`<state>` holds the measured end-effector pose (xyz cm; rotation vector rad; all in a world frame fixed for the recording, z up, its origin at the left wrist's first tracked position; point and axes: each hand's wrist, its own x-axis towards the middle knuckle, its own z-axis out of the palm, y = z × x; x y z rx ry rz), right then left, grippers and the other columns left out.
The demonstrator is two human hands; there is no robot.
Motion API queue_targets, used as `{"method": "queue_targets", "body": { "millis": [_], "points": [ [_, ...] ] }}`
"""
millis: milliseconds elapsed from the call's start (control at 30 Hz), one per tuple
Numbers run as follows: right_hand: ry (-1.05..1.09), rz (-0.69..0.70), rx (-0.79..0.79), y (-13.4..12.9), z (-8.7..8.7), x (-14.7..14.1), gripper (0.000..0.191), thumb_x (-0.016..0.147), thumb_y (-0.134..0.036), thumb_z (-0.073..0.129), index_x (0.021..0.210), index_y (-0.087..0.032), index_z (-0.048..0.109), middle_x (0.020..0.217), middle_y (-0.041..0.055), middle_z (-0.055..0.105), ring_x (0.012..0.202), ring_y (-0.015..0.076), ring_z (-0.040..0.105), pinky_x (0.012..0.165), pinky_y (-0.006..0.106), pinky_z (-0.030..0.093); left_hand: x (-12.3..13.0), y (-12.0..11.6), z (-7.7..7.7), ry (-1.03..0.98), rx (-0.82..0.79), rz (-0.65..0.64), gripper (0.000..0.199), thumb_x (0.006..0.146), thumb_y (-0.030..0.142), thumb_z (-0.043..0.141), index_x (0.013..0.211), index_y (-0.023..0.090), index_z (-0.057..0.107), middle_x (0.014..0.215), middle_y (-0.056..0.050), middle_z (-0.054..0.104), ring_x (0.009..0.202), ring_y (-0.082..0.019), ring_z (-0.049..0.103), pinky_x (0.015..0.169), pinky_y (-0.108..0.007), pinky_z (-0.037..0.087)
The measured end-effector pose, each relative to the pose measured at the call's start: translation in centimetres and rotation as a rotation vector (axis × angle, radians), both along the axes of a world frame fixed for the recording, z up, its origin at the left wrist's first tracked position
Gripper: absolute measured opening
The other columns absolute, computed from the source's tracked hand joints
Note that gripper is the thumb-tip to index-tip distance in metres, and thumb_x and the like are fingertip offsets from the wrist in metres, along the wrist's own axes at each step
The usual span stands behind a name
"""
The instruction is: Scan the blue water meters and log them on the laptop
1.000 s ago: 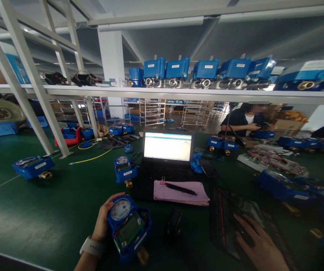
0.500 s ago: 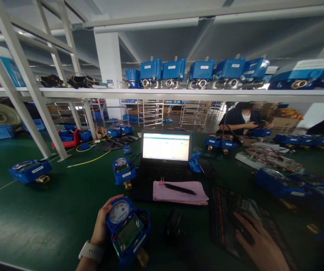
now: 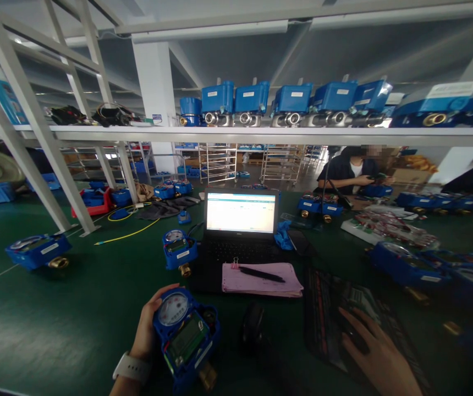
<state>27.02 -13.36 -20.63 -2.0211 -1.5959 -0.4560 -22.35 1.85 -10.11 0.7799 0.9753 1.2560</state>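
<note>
Desk (image 3: 80,324), green-topped. Centre: open laptop (image 3: 240,213), lit; pink notepad (image 3: 257,285) just in front. Right of laptop: crumpled blue cloth (image 3: 282,236), dark phone (image 3: 298,241). Near edge: patterned mat (image 3: 319,324); black object (image 3: 253,324), shape unclear. Toward left edge: blue meter (image 3: 38,254), brass fitting (image 3: 59,263). Beyond: yellow cable (image 3: 131,234), red bin (image 3: 93,209).

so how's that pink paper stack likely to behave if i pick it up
The pink paper stack will probably flop at its loose edges, since only one clip shows, at its far edge. The black pen lies across the top, so it would likely slide or roll off if tilted.
</note>
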Motion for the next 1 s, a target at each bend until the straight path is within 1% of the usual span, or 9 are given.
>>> {"method": "queue_targets", "body": {
  "millis": [67,167,233,333,500,600,700,900,1000],
  "points": [
    [-0.007,0.006,0.009,0.0,0.2,-0.1,0.053,0.099,-0.056,0.036,0.135,-0.028,0.062,0.137,0.0106,0.059,0.113,0.0318,0.067,0.089,0.051,0.061,-0.2,0.1,-0.2,0.002,0.005,0.002,0.052,0.071,0.053,0.071,0.11,0.018,0.073,0.103,-0.013,0.077,0.087,-0.034,0.072,0.08,-0.045,0.057],
    [-0.031,0.019,0.026,0.0,0.6,-0.3,0.053,0.099,-0.057,0.035,0.133,-0.027,0.064,0.134,0.0111,0.061,0.108,0.0311,0.069,0.085,0.05,0.063,-0.3,0.3,-0.3,-0.011,0.02,-0.015,0.052,0.067,0.051,0.076,0.105,0.017,0.074,0.102,-0.013,0.078,0.086,-0.033,0.072,0.083,-0.045,0.058],
    [-0.048,0.016,0.035,0.1,0.8,-0.5,0.053,0.099,-0.057,0.035,0.132,-0.027,0.064,0.134,0.0109,0.062,0.107,0.0302,0.069,0.085,0.048,0.063,-0.2,0.2,-0.2,-0.019,0.021,-0.014,0.05,0.067,0.051,0.076,0.104,0.017,0.075,0.102,-0.012,0.078,0.086,-0.033,0.072,0.08,-0.044,0.059],
    [-0.048,-0.011,0.04,0.0,1.2,-0.8,0.052,0.099,-0.056,0.035,0.131,-0.028,0.065,0.133,0.0099,0.062,0.106,0.0291,0.07,0.083,0.046,0.064,0.1,0.0,0.1,-0.036,0.02,0.02,0.046,0.071,0.05,0.073,0.104,0.018,0.074,0.104,-0.012,0.078,0.089,-0.034,0.073,0.077,-0.043,0.059],
    [-0.013,-0.024,0.027,0.1,1.3,-0.9,0.052,0.097,-0.057,0.036,0.129,-0.03,0.067,0.132,0.0086,0.064,0.105,0.0286,0.07,0.083,0.045,0.064,0.3,-0.1,0.3,-0.03,0.015,0.02,0.047,0.069,0.051,0.074,0.102,0.018,0.074,0.108,-0.012,0.077,0.095,-0.037,0.072,0.076,-0.043,0.059],
    [-0.01,-0.03,0.027,0.1,1.3,-0.8,0.051,0.097,-0.057,0.036,0.128,-0.03,0.067,0.132,0.008,0.064,0.105,0.0285,0.07,0.082,0.044,0.064,0.1,0.0,0.1,-0.031,0.009,0.009,0.047,0.069,0.05,0.074,0.103,0.018,0.074,0.103,-0.012,0.078,0.092,-0.037,0.073,0.076,-0.044,0.059],
    [-0.016,-0.015,0.029,0.1,1.3,-0.8,0.051,0.098,-0.057,0.035,0.129,-0.03,0.067,0.133,0.0085,0.063,0.107,0.0291,0.069,0.086,0.046,0.063,-0.1,0.1,-0.1,-0.019,0.01,0.002,0.049,0.07,0.051,0.073,0.106,0.018,0.074,0.101,-0.012,0.077,0.088,-0.035,0.073,0.077,-0.045,0.059],
    [-0.017,-0.016,0.067,-0.1,1.4,-0.9,0.053,0.099,-0.058,0.035,0.135,-0.029,0.061,0.136,0.0101,0.059,0.115,0.0307,0.066,0.09,0.048,0.061,-0.1,0.0,0.0,-0.012,0.009,0.0,0.049,0.072,0.052,0.072,0.107,0.017,0.072,0.099,-0.012,0.078,0.083,-0.032,0.072,0.072,-0.04,0.058],
    [-0.002,-0.039,0.051,-0.1,1.4,-1.0,0.055,0.099,-0.059,0.033,0.134,-0.027,0.061,0.136,0.0113,0.059,0.113,0.0317,0.066,0.09,0.049,0.061,0.1,0.0,0.1,-0.027,0.01,0.004,0.048,0.073,0.05,0.072,0.107,0.017,0.072,0.098,-0.012,0.078,0.083,-0.031,0.072,0.072,-0.039,0.058]
  ]
}}
